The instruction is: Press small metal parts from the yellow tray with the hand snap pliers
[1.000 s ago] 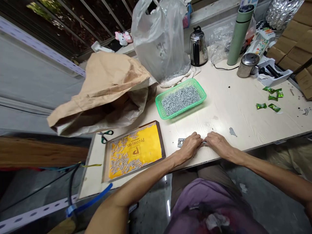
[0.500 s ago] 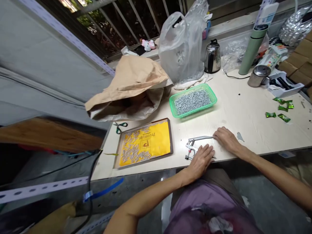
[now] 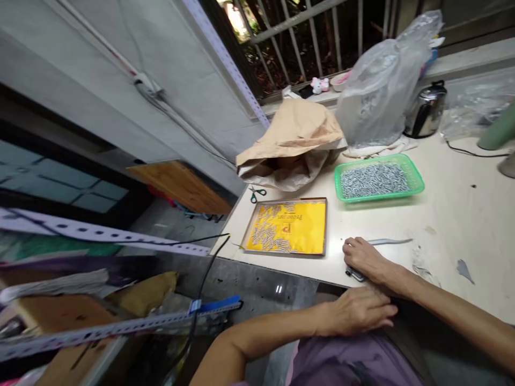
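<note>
My right hand lies over the head of a silver metal hand tool on the table, its fingers curled round it. The tool's long lever handle sticks out to the right, and a bit of its dark lower end shows under the palm. My left hand is off the tool, just in front of the table edge and above my lap. Its fingers point right, fairly straight, with nothing visible in them. Left of the hands lies a shallow tray with a yellow lining and many small silver metal pins.
A green plastic basket full of similar metal pieces stands behind. Green-handled scissors, an open brown paper bag, a plastic bag and a steel kettle stand farther back. A flat grey scrap lies at right.
My view has swung left. My right hand has gone from the handle's end to the tool's head. My left hand has come off the tool and drawn back past the table edge.
</note>
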`<action>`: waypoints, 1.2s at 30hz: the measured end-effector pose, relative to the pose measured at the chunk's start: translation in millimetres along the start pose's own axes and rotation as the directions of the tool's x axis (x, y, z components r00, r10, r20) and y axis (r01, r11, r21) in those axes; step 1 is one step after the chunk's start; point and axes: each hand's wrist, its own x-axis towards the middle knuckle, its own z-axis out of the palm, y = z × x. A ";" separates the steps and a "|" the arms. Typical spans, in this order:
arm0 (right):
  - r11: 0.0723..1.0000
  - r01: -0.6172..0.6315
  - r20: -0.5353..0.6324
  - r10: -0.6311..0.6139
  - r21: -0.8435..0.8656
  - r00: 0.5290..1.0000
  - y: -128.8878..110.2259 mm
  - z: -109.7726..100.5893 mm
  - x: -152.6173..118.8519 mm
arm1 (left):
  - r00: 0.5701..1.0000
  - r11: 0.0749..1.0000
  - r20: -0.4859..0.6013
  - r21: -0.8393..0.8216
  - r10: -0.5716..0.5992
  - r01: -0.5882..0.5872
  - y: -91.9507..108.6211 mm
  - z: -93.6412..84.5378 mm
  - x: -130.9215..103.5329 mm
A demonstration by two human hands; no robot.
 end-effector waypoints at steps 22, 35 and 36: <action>0.947 -0.290 -0.696 0.302 0.140 0.651 83.0 -82.8 -0.4 | 0.504 0.402 -0.185 0.407 -0.844 0.821 -226.9 -142.3 -98.0; 0.866 -0.313 -0.468 0.480 0.391 0.742 -2.2 -20.6 -77.6 | 0.527 0.486 -0.137 0.246 -0.839 0.838 -182.1 -146.8 -65.1; 0.854 -0.329 -0.449 0.498 0.403 0.741 -4.8 -17.3 -82.4 | 0.489 0.475 -0.131 0.121 -0.862 0.871 -169.2 -140.0 -58.1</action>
